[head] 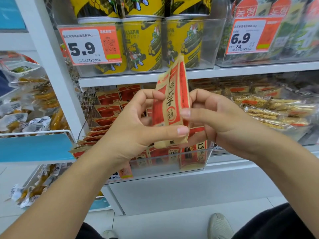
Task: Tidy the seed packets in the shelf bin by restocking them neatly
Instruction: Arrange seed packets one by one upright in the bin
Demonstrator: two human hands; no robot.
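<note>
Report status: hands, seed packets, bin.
Left hand and right hand both grip seed packets, upright, above clear bin. Bin part stocked. Nothing blocking.

I see a white upper shelf (224, 73) carrying a clear bin (214, 40) of yellow tubs (143, 47). On the shelf below (241, 161), a clear shelf bin (205, 159) holds red seed packets (107, 100), with bags of grain bars (269, 111) just beside it.

Yellow snack tubs (143, 44) fill the upper middle of the frame behind an orange price tag (89, 46) reading 5.9. At right sit clear-wrapped grain bars (272, 112); a grey shoe (219, 226) shows at the bottom edge
</note>
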